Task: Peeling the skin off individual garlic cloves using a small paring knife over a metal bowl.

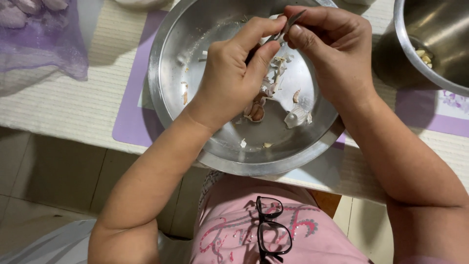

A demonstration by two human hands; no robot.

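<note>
Two hands over steel plate [166, 93] on counter [63, 107]. Left hand [229, 80] curled around garlic piece [279, 63], thumb and forefinger pinching it. Right hand [334, 49] grips small knife [288, 25], blade at garlic top. Peels and garlic cloves [255, 111] lie at plate centre toward 6 o'clock. Steel pot [432, 44] at 3 o'clock, purple mesh bag [44, 44] at 9 o'clock, black glasses [271, 227] hang on pink shirt at 6 o'clock.

A wide metal plate [168, 98] is set on the table [63, 107], overhanging its near edge. Garlic pieces [256, 111] are scattered in the plate. A mesh bag [39, 44] is placed left of the plate, and a steel bowl [430, 44] right of it. Both hands [229, 78] [332, 54] are held above the plate, with a small knife [288, 25] between them.
</note>
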